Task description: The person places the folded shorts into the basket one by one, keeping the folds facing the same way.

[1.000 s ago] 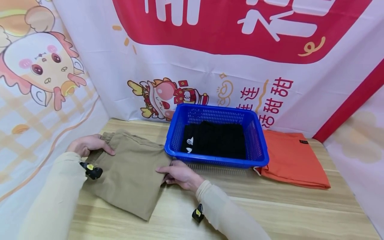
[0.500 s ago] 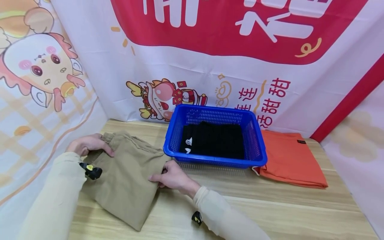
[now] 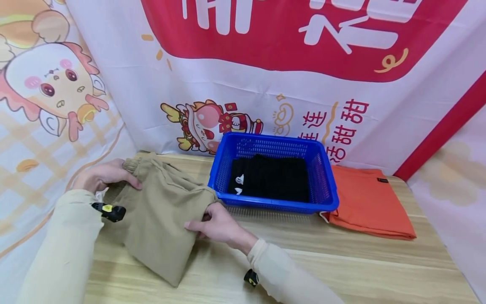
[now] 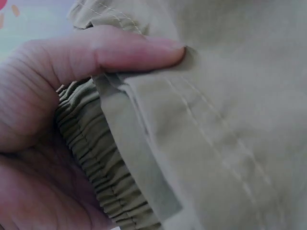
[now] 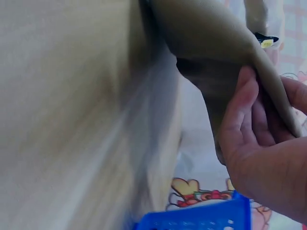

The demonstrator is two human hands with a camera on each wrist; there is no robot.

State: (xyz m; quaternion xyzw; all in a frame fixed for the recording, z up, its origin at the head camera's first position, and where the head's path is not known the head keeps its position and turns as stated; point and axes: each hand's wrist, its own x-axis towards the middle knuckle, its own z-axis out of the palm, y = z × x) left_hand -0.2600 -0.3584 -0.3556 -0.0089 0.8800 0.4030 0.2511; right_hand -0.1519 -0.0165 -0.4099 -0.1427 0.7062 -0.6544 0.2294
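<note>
Folded khaki shorts [image 3: 163, 219] with an elastic waistband are held between both hands, left of the blue basket. My left hand [image 3: 108, 175] grips them at the waistband end, its thumb lying on top of the cloth. In the left wrist view that thumb presses beside a double-stitched seam, and the gathered elastic [image 4: 105, 163] lies against the palm. My right hand [image 3: 218, 226] pinches the right edge, thumb on top. From the right wrist view, its fingers [image 5: 249, 115] are tucked under the raised cloth. The shorts' near corner hangs toward the table.
A blue plastic basket [image 3: 273, 205] stands at the back middle, with folded black clothing [image 3: 275, 177] inside. Right of it lies a folded orange garment [image 3: 372, 207] on the wooden table [image 3: 341, 261]. Printed cloth walls [image 3: 228, 80] close off the back and sides.
The left hand has shifted slightly left and up with the waistband. My right hand has moved a little left, drawing its edge inward, and the cloth now bulges upward between the hands.
</note>
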